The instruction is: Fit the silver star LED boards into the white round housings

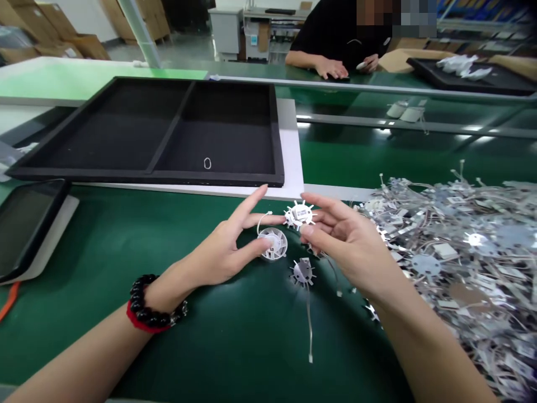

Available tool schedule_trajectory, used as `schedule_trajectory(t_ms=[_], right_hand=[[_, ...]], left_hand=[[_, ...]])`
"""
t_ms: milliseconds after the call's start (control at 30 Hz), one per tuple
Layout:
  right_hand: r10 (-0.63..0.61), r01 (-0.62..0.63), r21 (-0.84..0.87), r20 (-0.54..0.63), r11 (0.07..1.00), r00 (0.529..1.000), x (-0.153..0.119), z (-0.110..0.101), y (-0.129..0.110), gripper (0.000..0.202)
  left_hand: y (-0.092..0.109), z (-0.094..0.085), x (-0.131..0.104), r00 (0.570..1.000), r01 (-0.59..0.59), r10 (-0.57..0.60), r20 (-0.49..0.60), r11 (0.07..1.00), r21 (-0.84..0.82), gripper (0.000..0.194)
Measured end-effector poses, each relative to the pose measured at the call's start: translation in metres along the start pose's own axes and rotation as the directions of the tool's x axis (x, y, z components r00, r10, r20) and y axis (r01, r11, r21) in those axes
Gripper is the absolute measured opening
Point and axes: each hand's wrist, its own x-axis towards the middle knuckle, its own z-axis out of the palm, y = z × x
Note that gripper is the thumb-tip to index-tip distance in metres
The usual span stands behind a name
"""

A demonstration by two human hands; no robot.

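Note:
My left hand (213, 249) has its thumb on a round white plastic housing (277, 246) with ribs inside and a short white lead. Its index finger points out, another finger reaches to the toothed plates, and the remaining fingers are hidden. Between thumb and fingers, my right hand (348, 235) pinches a shiny toothed metal plate (302, 212) with a white label or block. A second toothed edge shows beside that plate, partly covered. Just below lies another toothed metal plate (304, 272), its thin cable running toward me on the green mat (235, 347).
A heap of toothed plates with cables (444, 263) covers the right side. A black divided tray (226, 123) lies on a white board (291, 134) ahead. At left is a dark-screened device (29, 224). Across the bench sits a co-worker (331, 39), hands on the far surface.

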Motion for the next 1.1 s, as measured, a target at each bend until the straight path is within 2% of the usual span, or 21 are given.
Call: schedule_trajectory(t_ms=[100, 200, 300, 400, 500, 567, 633, 667, 733, 767, 800, 867, 900, 967, 1033, 1100], right_hand=[[-0.014, 0.014, -0.011, -0.010, 1.000, 1.000, -0.001, 0.002, -0.002, 0.043], [-0.003, 0.004, 0.013, -0.048, 1.000, 0.999, -0.001, 0.004, -0.002, 0.042], [0.038, -0.035, 0.040, -0.079, 0.999, 0.996, -0.002, 0.005, -0.001, 0.053], [0.116, -0.115, 0.030, -0.032, 0.993, 0.993, -0.002, 0.005, 0.000, 0.067], [0.129, -0.130, 0.023, 0.022, 0.991, 0.991, -0.001, 0.005, 0.002, 0.056], [0.136, -0.137, 0.025, 0.038, 0.990, 0.990, -0.001, 0.006, 0.005, 0.044], [0.169, -0.169, 0.005, 0.051, 0.986, 0.984, 0.000, 0.005, 0.008, 0.038], [0.183, -0.183, -0.014, 0.054, 0.983, 0.982, 0.000, 0.005, 0.009, 0.035], [0.170, -0.168, -0.057, 0.036, 0.984, 0.985, -0.001, 0.004, 0.009, 0.032], [0.150, -0.148, -0.075, 0.024, 0.986, 0.988, -0.002, 0.004, 0.009, 0.033], [0.130, -0.129, -0.088, 0.009, 0.988, 0.991, -0.003, 0.004, 0.007, 0.037], [0.108, -0.110, -0.095, -0.026, 0.989, 0.994, -0.005, 0.004, 0.004, 0.054], [0.112, -0.115, -0.093, -0.037, 0.989, 0.993, -0.007, 0.004, 0.001, 0.063], [0.131, -0.133, -0.100, -0.026, 0.986, 0.991, -0.009, 0.005, -0.003, 0.066], [0.140, -0.135, -0.133, 0.033, 0.982, 0.990, -0.010, 0.005, -0.005, 0.050], [0.127, -0.110, -0.182, 0.083, 0.977, 0.988, -0.010, 0.006, -0.003, 0.031]], left_hand=[[0.003, 0.001, 0.000, 0.990, -0.084, 0.080, -0.115, 0.996, -0.026, 0.072], [0.005, 0.001, 0.001, 0.974, -0.167, 0.169, -0.150, 0.986, 0.025, 0.060], [0.009, 0.000, 0.003, 0.966, -0.201, 0.213, -0.144, 0.975, 0.094, 0.035], [0.015, -0.003, 0.005, 0.952, -0.272, 0.283, -0.113, 0.956, 0.107, 0.016], [0.024, -0.004, 0.004, 0.899, -0.432, 0.437, 0.015, 0.882, 0.187, 0.013], [0.029, -0.004, 0.003, 0.848, -0.530, 0.500, 0.175, 0.804, 0.271, 0.021], [0.034, -0.002, 0.000, 0.813, -0.561, 0.462, 0.354, 0.784, 0.265, 0.026], [0.035, -0.002, -0.001, 0.802, -0.542, 0.423, 0.422, 0.812, 0.217, 0.025], [0.036, -0.003, -0.002, 0.785, -0.480, 0.381, 0.488, 0.872, 0.092, 0.021], [0.035, -0.004, -0.002, 0.795, -0.455, 0.385, 0.469, 0.890, 0.041, 0.020], [0.033, -0.005, -0.002, 0.829, -0.423, 0.383, 0.408, 0.906, 0.009, 0.017], [0.028, -0.008, -0.001, 0.925, -0.328, 0.322, 0.203, 0.945, -0.004, 0.014], [0.024, -0.009, 0.000, 0.959, -0.271, 0.270, 0.085, 0.962, 0.004, 0.016], [0.015, -0.010, 0.003, 0.981, -0.156, 0.160, -0.108, 0.987, 0.042, 0.021], [0.007, -0.010, 0.007, 0.980, -0.070, 0.091, -0.175, 0.990, 0.122, 0.022], [0.001, -0.011, 0.010, 0.991, -0.014, 0.042, -0.128, 0.977, 0.215, 0.024]])
